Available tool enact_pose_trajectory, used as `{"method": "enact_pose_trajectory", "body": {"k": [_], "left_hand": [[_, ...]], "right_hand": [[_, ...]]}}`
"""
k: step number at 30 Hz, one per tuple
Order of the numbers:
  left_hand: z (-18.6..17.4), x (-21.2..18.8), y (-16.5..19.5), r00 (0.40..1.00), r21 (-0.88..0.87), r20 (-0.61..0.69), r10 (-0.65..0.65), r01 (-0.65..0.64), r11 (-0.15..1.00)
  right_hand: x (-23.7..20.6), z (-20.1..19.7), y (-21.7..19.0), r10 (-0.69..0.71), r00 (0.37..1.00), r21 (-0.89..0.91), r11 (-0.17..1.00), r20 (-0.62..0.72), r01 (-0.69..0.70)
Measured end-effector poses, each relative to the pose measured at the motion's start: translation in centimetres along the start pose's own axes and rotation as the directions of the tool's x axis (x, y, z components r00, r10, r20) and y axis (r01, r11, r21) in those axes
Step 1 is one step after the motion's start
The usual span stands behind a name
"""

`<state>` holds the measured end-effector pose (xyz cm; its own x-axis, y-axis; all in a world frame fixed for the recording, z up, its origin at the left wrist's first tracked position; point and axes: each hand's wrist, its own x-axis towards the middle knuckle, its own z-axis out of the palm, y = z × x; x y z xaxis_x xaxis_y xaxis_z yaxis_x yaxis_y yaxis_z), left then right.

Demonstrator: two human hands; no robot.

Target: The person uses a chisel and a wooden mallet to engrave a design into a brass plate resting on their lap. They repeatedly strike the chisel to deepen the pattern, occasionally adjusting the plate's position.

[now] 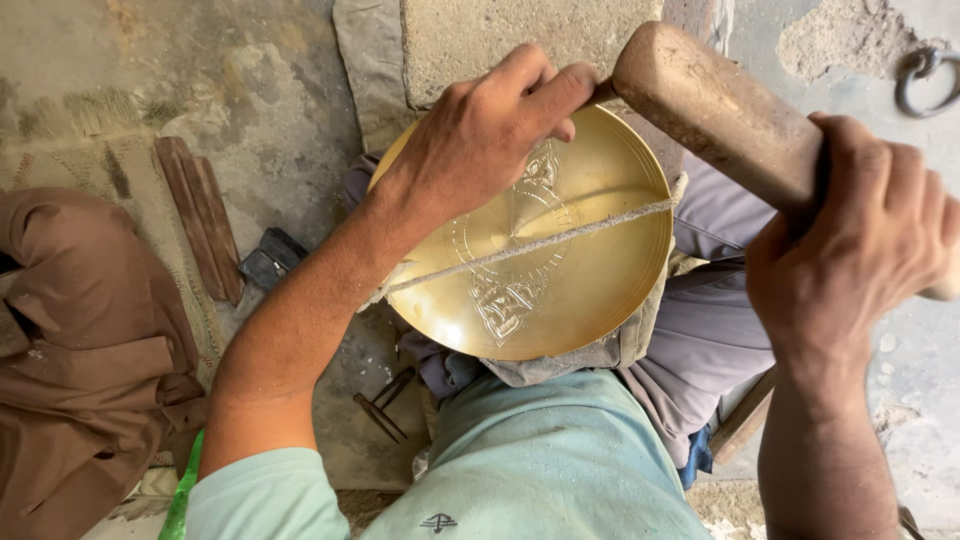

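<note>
A round brass plate with engraved patterns rests on my lap, a rough cord stretched across it. My left hand is over the plate's upper rim, fingers pinched on a thin metal punch whose tip is hidden. My right hand grips a thick wooden mallet, its head raised right beside the punch's top end.
A stone block sits behind the plate. Two wooden slats and a small dark tool lie on the concrete floor to the left, beside brown cloth. Thin metal tools lie near my knee. An iron ring is at upper right.
</note>
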<state>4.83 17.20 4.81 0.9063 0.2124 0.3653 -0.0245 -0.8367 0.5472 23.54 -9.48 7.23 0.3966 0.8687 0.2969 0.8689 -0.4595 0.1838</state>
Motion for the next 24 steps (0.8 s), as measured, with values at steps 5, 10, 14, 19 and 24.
{"method": "enact_pose_trajectory", "body": {"k": [5,10,14,19,24], "left_hand": [[0.2,0.2,-0.1,1.0,0.042,-0.015,0.022,-0.022,0.999],[-0.1,0.1,-0.1,1.0,-0.005,0.008,0.005,-0.005,1.0],[-0.2,0.1,0.0,1.0,-0.005,0.006,-0.001,0.001,1.0],[-0.1,0.3,0.0,1.0,0.008,0.014,0.006,-0.006,1.0],[-0.2,0.1,-0.1,1.0,0.022,0.029,0.008,-0.009,1.0]], "right_hand": [[-0.5,-0.8,-0.9,0.354,0.922,0.908,0.315,0.157,-0.276],[0.6,-1.1,-0.7,0.151,0.988,0.561,0.821,-0.037,-0.105],[1.4,-0.9,-1.5,0.232,0.967,0.714,0.694,-0.107,-0.087],[1.7,-1.1,-0.5,0.038,0.999,0.197,0.98,-0.027,-0.032],[0.8,-0.7,-0.6,0.126,0.992,0.568,0.817,-0.012,-0.097]]}}
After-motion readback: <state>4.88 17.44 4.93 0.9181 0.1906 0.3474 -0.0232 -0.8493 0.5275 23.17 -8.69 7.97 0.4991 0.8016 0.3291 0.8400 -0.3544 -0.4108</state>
